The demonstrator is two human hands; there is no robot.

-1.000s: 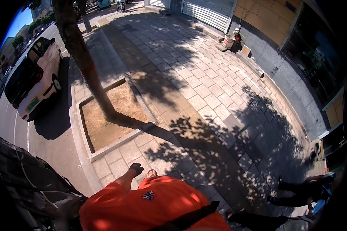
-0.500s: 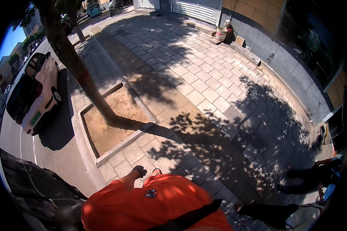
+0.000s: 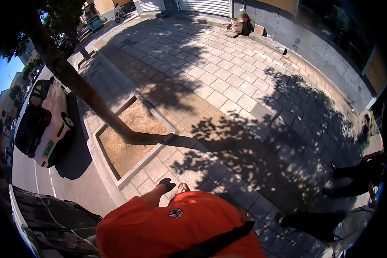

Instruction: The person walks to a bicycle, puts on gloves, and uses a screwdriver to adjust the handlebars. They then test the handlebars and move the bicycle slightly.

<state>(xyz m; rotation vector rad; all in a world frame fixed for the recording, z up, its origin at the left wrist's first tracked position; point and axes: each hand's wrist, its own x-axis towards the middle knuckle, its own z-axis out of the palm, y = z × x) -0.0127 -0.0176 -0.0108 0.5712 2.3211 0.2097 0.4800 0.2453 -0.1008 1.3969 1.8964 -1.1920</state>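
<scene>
My left hand (image 3: 167, 185) hangs in front of my orange shirt (image 3: 180, 223), over the pavement. It looks dark in the shade, with its fingers slightly apart and loosely bent, and no object shows in it. Close beside it, my sandalled foot (image 3: 183, 187) pokes out past the shirt's hem. A black strap (image 3: 219, 241) runs across the shirt at the lower edge. My right hand does not show; the shirt and the strap fill that side.
A tree trunk (image 3: 94, 103) leans out of a kerbed square of soil (image 3: 135, 116). Left of it a white car (image 3: 47, 124) stands on the road. Other people's dark-clothed legs (image 3: 311, 224) are at the right. A white bucket (image 3: 237, 26) stands by the wall (image 3: 309, 47).
The whole view has shifted: car, soil square and my left hand now sit further right in the picture. More of my sandalled foot shows. The left hand keeps much the same pose.
</scene>
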